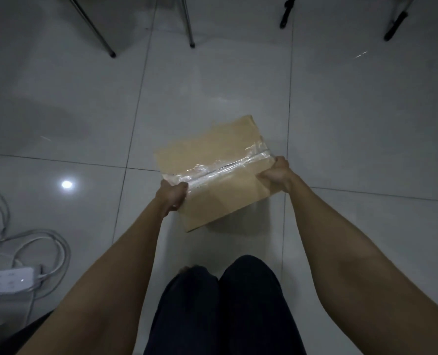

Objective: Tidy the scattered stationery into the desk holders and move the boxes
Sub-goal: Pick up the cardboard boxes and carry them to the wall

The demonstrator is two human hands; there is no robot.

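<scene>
1. Cardboard box (212,172): brown, closed, its top seam sealed with a strip of clear glossy tape.
2. It sits skewed to the tile lines, over the pale tiled floor, gripped at both short ends.

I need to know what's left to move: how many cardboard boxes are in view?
1. The taped cardboard box is at the centre, over the tiled floor, gripped at its ends by the left hand and right hand. Others may lie outside the frame.
</scene>
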